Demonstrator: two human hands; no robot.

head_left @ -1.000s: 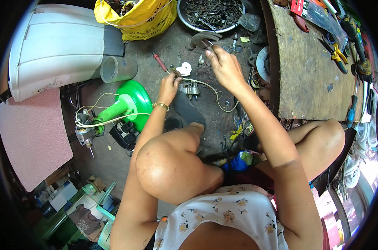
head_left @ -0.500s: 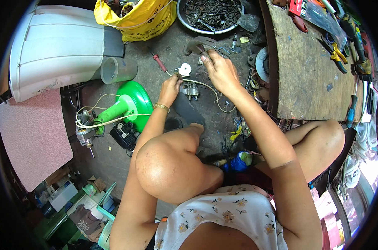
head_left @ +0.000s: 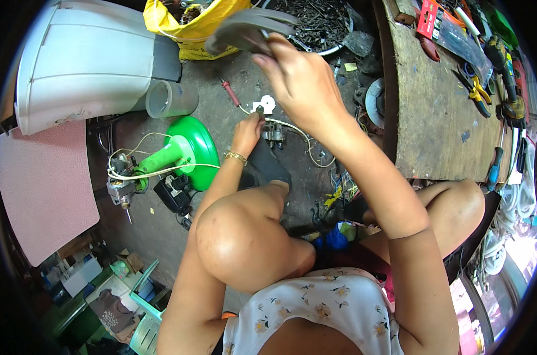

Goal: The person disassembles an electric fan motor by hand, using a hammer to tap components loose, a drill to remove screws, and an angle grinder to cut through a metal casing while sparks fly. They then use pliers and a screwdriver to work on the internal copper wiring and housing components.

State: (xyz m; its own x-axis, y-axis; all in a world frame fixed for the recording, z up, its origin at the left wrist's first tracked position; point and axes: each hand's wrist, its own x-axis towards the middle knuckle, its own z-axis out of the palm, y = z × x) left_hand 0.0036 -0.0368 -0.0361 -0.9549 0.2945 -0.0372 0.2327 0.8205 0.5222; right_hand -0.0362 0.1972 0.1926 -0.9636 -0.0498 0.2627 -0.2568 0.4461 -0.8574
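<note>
Knees frame the near ground, bent wide below a white sleeveless top printed with small flowers; at the lower left stands a pale-green plastic chair. Between and beyond them spreads a dark grey, scuffed floor. The left hand is low over it, fingers closed on a small dark metal piece, partly hidden by the grip. Just beside that hand are a silver metal motor and a flat white plastic part; an off-white cable curls to the right.

To the left, a glossy green round base with a paler stem lies on its side near a black plastic box. The right hand is raised well above the floor, clenched around a grey metal claw hammer — its head blurred. On the right runs a worn plywood worktop bearing yellow-and-black pliers. Farther off stand a clear plastic tub, a large pale-grey plastic bin, a yellow sack and — partly behind the hammer — a metal basin of small dark hardware
</note>
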